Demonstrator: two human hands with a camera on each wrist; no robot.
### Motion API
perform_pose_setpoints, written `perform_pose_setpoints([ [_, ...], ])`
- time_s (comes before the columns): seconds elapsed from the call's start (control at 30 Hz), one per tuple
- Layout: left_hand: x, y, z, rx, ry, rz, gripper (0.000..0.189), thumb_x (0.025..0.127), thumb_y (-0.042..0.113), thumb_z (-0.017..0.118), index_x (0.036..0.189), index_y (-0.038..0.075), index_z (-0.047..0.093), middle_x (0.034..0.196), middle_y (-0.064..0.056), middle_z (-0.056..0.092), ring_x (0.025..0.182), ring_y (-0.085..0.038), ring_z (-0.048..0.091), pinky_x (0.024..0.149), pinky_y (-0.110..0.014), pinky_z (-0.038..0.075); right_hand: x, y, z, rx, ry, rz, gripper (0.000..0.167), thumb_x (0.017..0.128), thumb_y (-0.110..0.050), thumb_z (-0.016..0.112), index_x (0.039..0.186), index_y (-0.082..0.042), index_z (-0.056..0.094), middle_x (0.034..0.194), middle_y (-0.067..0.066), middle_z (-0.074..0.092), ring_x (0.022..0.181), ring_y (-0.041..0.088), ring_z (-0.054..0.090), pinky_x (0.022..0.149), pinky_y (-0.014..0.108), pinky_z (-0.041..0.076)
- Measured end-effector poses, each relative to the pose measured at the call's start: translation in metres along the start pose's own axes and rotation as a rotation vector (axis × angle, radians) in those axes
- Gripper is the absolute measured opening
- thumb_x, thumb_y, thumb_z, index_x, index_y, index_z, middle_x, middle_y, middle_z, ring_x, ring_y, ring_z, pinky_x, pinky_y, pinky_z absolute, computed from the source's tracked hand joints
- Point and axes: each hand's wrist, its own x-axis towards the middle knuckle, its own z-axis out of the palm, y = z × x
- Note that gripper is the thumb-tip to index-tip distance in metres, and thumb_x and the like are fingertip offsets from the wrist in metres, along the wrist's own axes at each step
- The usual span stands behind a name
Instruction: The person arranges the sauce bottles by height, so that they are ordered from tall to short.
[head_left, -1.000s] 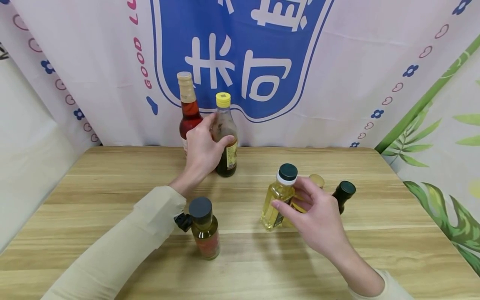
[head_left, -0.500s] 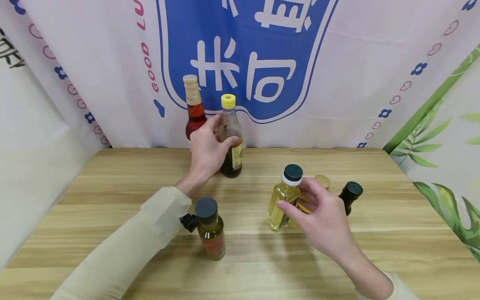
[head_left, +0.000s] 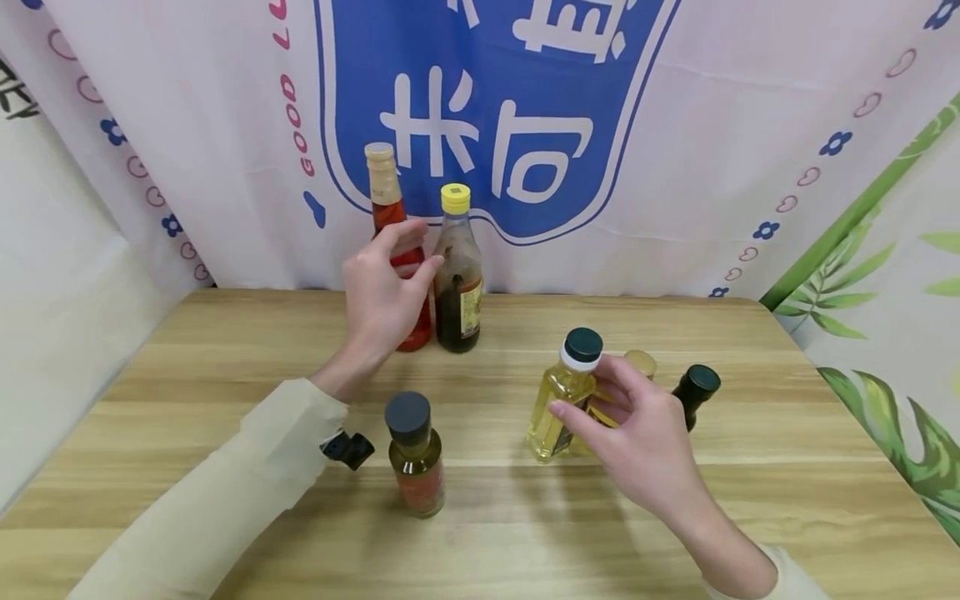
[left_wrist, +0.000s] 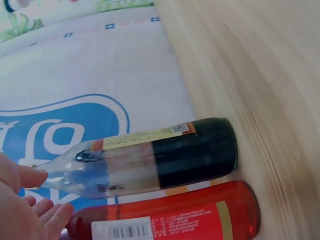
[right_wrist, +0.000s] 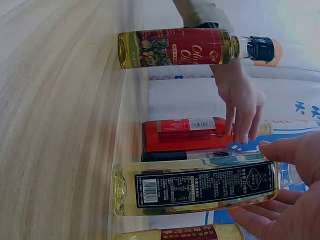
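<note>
My left hand (head_left: 382, 287) is by the two back bottles, fingers apart and holding nothing. Its thumb tip overlaps the shoulder of the yellow-capped dark sauce bottle (head_left: 459, 300). Behind those fingers stands a tall bottle of red liquid (head_left: 386, 212), partly hidden by the hand. With thumb and fingers, my right hand (head_left: 637, 437) grips a square clear bottle of yellow oil (head_left: 555, 400) near its neck. That bottle has a dark green cap and, in the right wrist view, a black label (right_wrist: 205, 185); it stands upright.
An olive oil bottle (head_left: 417, 467) with a red label stands beside the left sleeve. Behind the right hand are a gold-capped bottle (head_left: 641, 362) and a dark-necked bottle (head_left: 693, 392). A printed curtain (head_left: 675, 208) hangs along the back edge of the wooden table (head_left: 225, 375).
My left hand has let go of the sauce bottle and drawn left, now in front of the red bottle. The right hand still grips the yellow oil bottle in about the same place.
</note>
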Motion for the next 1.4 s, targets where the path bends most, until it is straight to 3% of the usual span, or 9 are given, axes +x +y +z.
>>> perform_pose_setpoints([
  [0.1,-0.002,0.001,-0.009,-0.05,-0.008,0.0,0.044,0.098,0.015,0.077,0.14,0.008,0.066,0.138,-0.009,0.073,0.126,-0.023,0.072,0.103,-0.04,0.062,-0.001,0.0,-0.001,-0.003,0.011,0.008,0.048,0.088,-0.018,0.089,0.13,-0.009,0.068,0.128,0.012,0.076,0.12,0.028,0.075,0.097,0.033,0.062],
  [0.37,-0.014,-0.005,-0.03,-0.265,-0.105,0.016,0.04,0.099,0.018,0.077,0.136,0.007,0.068,0.129,-0.008,0.077,0.114,-0.014,0.076,0.096,-0.017,0.059,-0.005,-0.001,-0.006,-0.007,0.034,0.034,0.047,0.088,-0.019,0.089,0.129,-0.009,0.069,0.129,0.012,0.076,0.121,0.027,0.075,0.097,0.03,0.062],
  [0.5,-0.024,-0.006,-0.04,-0.377,-0.2,-0.007,0.041,0.101,0.019,0.074,0.138,0.003,0.066,0.129,-0.009,0.077,0.111,-0.009,0.076,0.094,-0.019,0.061,-0.006,-0.002,-0.009,-0.008,0.035,0.042,0.048,0.089,-0.023,0.088,0.13,-0.01,0.068,0.131,0.012,0.074,0.124,0.028,0.073,0.099,0.03,0.061],
  [0.67,-0.04,-0.007,-0.054,-0.503,-0.352,-0.035,0.037,0.107,0.018,0.064,0.141,0.003,0.063,0.128,-0.004,0.078,0.113,-0.013,0.077,0.093,-0.027,0.064,-0.005,-0.002,-0.009,0.0,0.031,0.048,0.048,0.09,-0.022,0.088,0.132,-0.009,0.067,0.133,0.012,0.073,0.125,0.028,0.073,0.099,0.029,0.06],
  [0.73,-0.046,-0.009,-0.059,-0.547,-0.408,-0.014,0.034,0.11,0.015,0.058,0.141,0.004,0.063,0.129,-0.004,0.078,0.115,-0.017,0.077,0.095,-0.03,0.064,-0.005,-0.002,-0.009,0.006,0.029,0.048,0.048,0.09,-0.022,0.088,0.132,-0.01,0.067,0.133,0.012,0.073,0.125,0.028,0.073,0.099,0.028,0.06],
  [0.93,-0.065,-0.022,-0.069,-0.636,-0.55,0.127,0.037,0.112,0.008,0.044,0.146,-0.001,0.058,0.138,-0.008,0.074,0.122,-0.021,0.074,0.1,-0.035,0.063,-0.004,-0.002,-0.004,0.014,0.022,0.046,0.046,0.089,-0.019,0.088,0.13,-0.009,0.068,0.129,0.011,0.075,0.122,0.026,0.074,0.098,0.027,0.061],
  [1.03,-0.073,-0.03,-0.072,-0.692,-0.637,0.165,0.04,0.111,0.011,0.05,0.148,-0.004,0.053,0.143,-0.008,0.07,0.127,-0.022,0.071,0.104,-0.037,0.061,-0.003,-0.002,-0.003,0.01,0.018,0.041,0.046,0.089,-0.018,0.088,0.129,-0.009,0.068,0.128,0.012,0.075,0.121,0.026,0.075,0.097,0.028,0.061],
  [1.2,-0.084,-0.043,-0.071,-0.791,-0.785,0.17,0.056,0.105,0.023,0.068,0.15,-0.007,0.05,0.147,-0.013,0.067,0.133,-0.026,0.068,0.113,-0.036,0.055,-0.003,-0.002,-0.001,0.0,0.019,0.028,0.046,0.089,-0.017,0.088,0.129,-0.008,0.068,0.128,0.013,0.075,0.121,0.027,0.075,0.097,0.029,0.062],
  [1.4,-0.095,-0.054,-0.07,-0.782,-0.882,0.19,0.058,0.098,0.012,0.076,0.147,-0.008,0.053,0.142,-0.016,0.07,0.127,-0.03,0.072,0.112,-0.035,0.056,-0.002,-0.003,0.002,0.009,0.004,0.028,0.047,0.088,-0.014,0.088,0.13,-0.007,0.068,0.129,0.012,0.075,0.121,0.027,0.074,0.097,0.03,0.062],
])
